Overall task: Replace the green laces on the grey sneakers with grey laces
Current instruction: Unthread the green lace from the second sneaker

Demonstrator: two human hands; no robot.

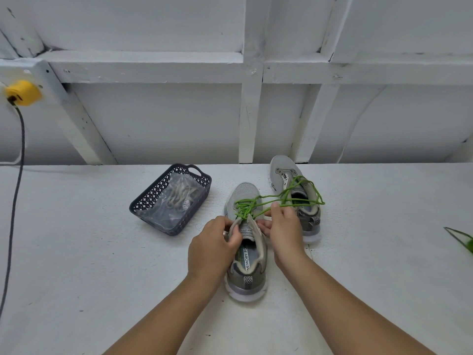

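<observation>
Fingers (231, 240) of the left hand (212, 248) are curled round the near sneaker's (247, 254) collar mid-tabletop; the green lace (258, 203) is pinched by the right hand (284, 226). Each crossing is best loosened before pulling.

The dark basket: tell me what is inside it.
Inside the dark basket lies a clear plastic bag holding coiled grey laces. The bag covers the basket floor, so anything beneath it cannot be seen.

My sneaker (246, 242) has matt grey mesh cloth; its green lace (258, 204) looks like woven cord. The basket (171, 198) is dark perforated plastic holding a glossy clear bag (176, 201). The table (89, 252) is rough, white-painted.
</observation>
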